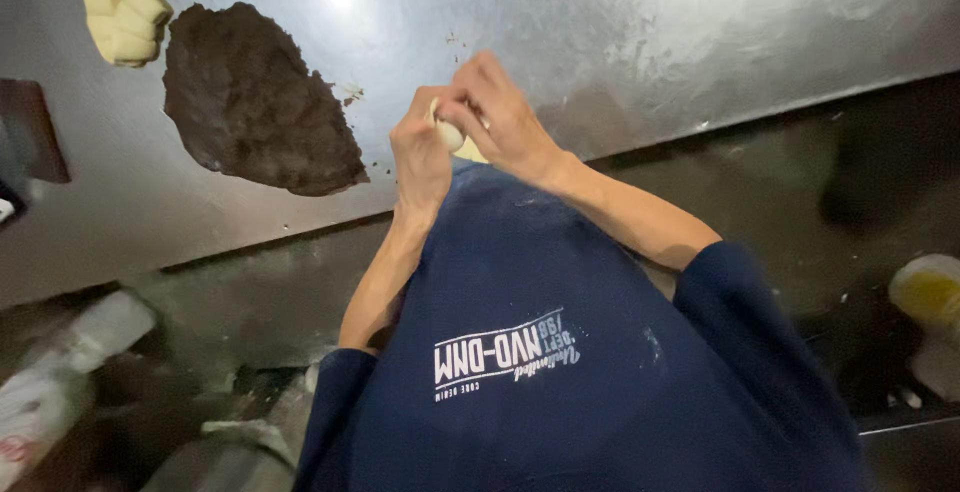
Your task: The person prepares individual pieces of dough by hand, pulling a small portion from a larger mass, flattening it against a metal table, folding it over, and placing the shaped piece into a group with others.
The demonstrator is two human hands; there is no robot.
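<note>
Hands met over the edge of a steel table [620,42], where a person in a dark blue shirt [560,352] worked a small piece of pale dough [449,135]. The left hand [420,157] cupped the piece from below, its grip closed around the dough, while the right hand [500,117] pressed on it from above, fingers curled over the top. How firmly the right hand's grip held could not be told, as the dough was mostly hidden between the two. The piece was held in the air just above the near rim of the table, close to the person's chest. To the left lay a flat, dark brown mass of filling [255,102], spread on the steel, well apart from the hands. Beyond it, near the far left corner, sat a cluster of pale yellow dough blocks [120,22].
</note>
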